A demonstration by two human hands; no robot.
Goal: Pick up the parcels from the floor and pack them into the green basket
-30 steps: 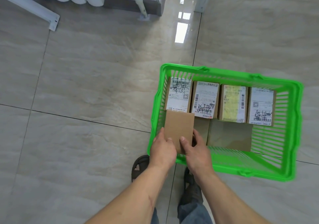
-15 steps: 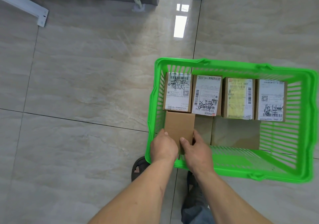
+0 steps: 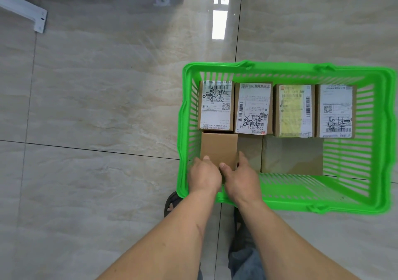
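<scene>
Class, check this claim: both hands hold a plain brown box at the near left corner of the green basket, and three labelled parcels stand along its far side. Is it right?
Not quite. The head view shows four labelled parcels, not three. Both the left hand and right hand do hold the plain brown box in the green basket's near left corner.
</scene>
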